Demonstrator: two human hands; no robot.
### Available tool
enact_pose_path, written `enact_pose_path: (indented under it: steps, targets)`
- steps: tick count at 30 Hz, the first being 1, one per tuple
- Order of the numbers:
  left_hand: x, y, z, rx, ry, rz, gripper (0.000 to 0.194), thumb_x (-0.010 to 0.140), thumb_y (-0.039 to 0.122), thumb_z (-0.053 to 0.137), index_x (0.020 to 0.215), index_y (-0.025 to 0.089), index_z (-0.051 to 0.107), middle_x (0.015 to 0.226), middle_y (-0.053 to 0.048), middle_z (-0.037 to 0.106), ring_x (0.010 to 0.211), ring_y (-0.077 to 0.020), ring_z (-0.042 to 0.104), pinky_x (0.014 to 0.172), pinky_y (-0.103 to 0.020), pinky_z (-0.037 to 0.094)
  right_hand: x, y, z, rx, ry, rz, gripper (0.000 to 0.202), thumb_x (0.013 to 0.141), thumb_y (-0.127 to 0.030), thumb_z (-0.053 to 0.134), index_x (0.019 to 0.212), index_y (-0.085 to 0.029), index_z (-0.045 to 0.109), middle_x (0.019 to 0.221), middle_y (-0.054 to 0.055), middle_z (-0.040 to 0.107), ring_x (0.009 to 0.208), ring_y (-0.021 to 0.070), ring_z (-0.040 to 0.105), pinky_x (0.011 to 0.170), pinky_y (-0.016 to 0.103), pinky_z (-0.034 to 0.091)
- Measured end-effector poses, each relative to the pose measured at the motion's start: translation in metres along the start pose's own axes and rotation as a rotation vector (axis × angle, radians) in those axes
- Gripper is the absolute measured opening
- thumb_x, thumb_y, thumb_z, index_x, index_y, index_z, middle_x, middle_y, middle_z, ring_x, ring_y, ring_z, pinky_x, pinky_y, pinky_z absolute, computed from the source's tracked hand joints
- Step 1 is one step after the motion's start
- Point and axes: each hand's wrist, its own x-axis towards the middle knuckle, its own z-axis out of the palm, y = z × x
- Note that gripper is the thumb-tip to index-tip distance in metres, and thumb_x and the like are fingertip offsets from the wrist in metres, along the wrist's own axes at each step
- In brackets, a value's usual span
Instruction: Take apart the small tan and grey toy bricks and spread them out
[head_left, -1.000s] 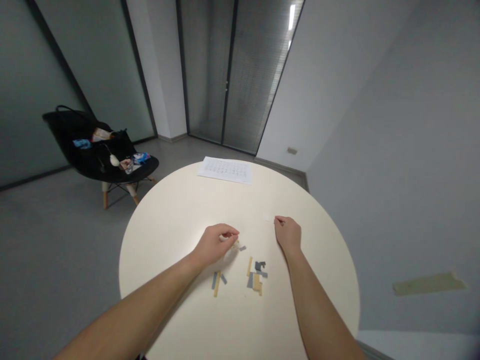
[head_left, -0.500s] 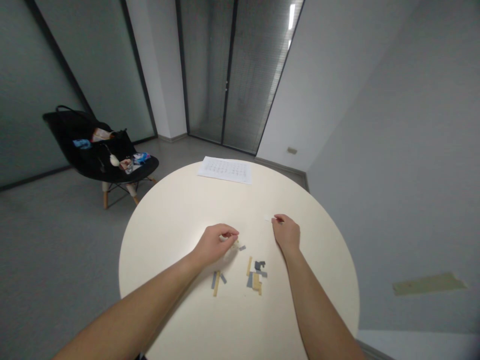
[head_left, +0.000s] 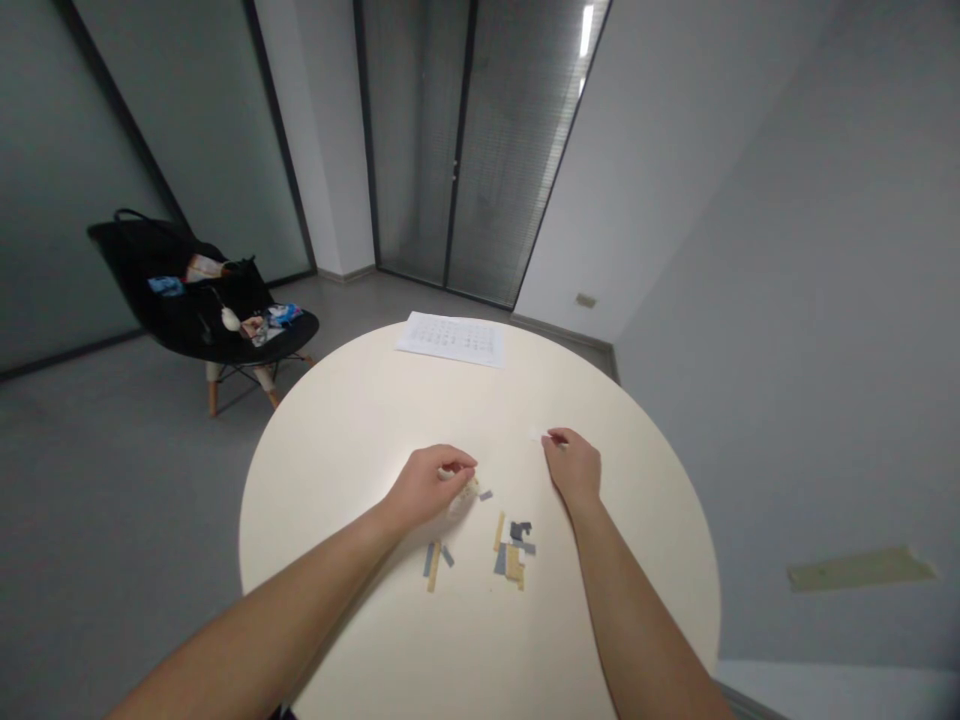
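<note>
My left hand (head_left: 431, 482) is held over the middle of the round white table (head_left: 345, 400), with thumb and forefinger pinched together. What lies between those fingertips is too small and hidden to make out. Just below them shows a pale yellowish piece (head_left: 472, 485), beside a small grey strip (head_left: 486, 495). Farther right, my right hand (head_left: 574, 465) rests on the tabletop with closed fingers at a small white piece (head_left: 535, 434), whose near end they cover. Between my forearms lies a cluster of flat pieces, among them a tan piece (head_left: 513, 563) and a dark grey piece (head_left: 519, 531).
Left of the cluster are a tan strip (head_left: 434, 568) and two grey strips. A printed sheet of paper (head_left: 450, 340) lies at the table's far edge. Beyond the table, at left, stands a black chair (head_left: 150, 310) with a bag and small items on it.
Both hands keep nearly the same place and closed pose. Slightly more of the pale piece shows beneath my left fingertips. The loose pieces lie as before.
</note>
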Motion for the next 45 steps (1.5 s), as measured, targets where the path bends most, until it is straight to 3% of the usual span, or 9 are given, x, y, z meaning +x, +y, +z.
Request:
enact_pose_path:
  steps: [11, 18, 22, 27, 34, 45]
  targets:
    - [0.002, 0.001, -0.004, 0.041, -0.046, -0.040, 0.019, 0.080, 0.027, 0.059, 0.089, 0.019, 0.073, 0.084, -0.004, 0.073, 0.074, -0.0163, 0.063, 0.072, -0.027, 0.049, -0.001, -0.001, -0.001, 0.041, 0.003, -0.018, 0.026, 0.081, -0.036, 0.052, 0.089, -0.021, 0.072, 0.088, 0.006, 0.074, 0.076, 0.0210, 0.066, 0.077, 0.033, 0.048]
    - [0.005, 0.003, -0.023, 0.159, -0.272, -0.054, 0.018, 0.077, 0.026, 0.057, 0.080, 0.019, 0.074, 0.067, 0.000, 0.067, 0.061, -0.0137, 0.057, 0.058, -0.023, 0.040, -0.001, 0.000, 0.000, 0.056, -0.006, -0.020, 0.025, 0.081, -0.034, 0.052, 0.090, -0.021, 0.072, 0.087, 0.006, 0.074, 0.078, 0.0206, 0.066, 0.079, 0.033, 0.048]
    - [0.005, 0.006, -0.034, 0.240, -0.401, -0.051, 0.016, 0.072, 0.027, 0.063, 0.080, 0.019, 0.074, 0.069, -0.001, 0.066, 0.063, -0.0145, 0.058, 0.058, -0.022, 0.038, -0.001, 0.000, -0.001, 0.057, -0.018, -0.022, 0.026, 0.082, -0.035, 0.051, 0.091, -0.022, 0.072, 0.089, 0.006, 0.074, 0.078, 0.0208, 0.066, 0.079, 0.033, 0.048]
    - [0.005, 0.003, -0.041, 0.275, -0.538, 0.008, 0.037, 0.061, 0.039, 0.077, 0.095, 0.022, 0.074, 0.081, -0.002, 0.066, 0.070, -0.0172, 0.059, 0.062, -0.023, 0.040, -0.001, 0.000, -0.001, 0.076, 0.007, -0.024, 0.027, 0.082, -0.036, 0.051, 0.091, -0.020, 0.072, 0.088, 0.006, 0.074, 0.079, 0.0212, 0.067, 0.079, 0.033, 0.048]
    - [0.005, 0.002, -0.036, 0.319, -0.551, 0.081, 0.029, 0.064, 0.035, 0.076, 0.089, 0.022, 0.074, 0.077, -0.002, 0.064, 0.071, -0.0176, 0.057, 0.065, -0.024, 0.039, -0.001, 0.000, -0.004, 0.146, 0.040, 0.001, 0.029, 0.081, -0.037, 0.051, 0.090, -0.019, 0.072, 0.089, 0.007, 0.074, 0.075, 0.0213, 0.065, 0.078, 0.034, 0.047]
    - [0.001, 0.010, -0.033, 0.183, -0.548, -0.020, 0.021, 0.064, 0.019, 0.065, 0.085, 0.020, 0.064, 0.070, 0.003, 0.061, 0.063, -0.0131, 0.055, 0.058, -0.021, 0.038, -0.001, -0.002, -0.007, 0.179, 0.045, -0.007, 0.031, 0.079, -0.039, 0.051, 0.089, -0.018, 0.072, 0.088, 0.008, 0.073, 0.071, 0.0210, 0.063, 0.077, 0.035, 0.048]
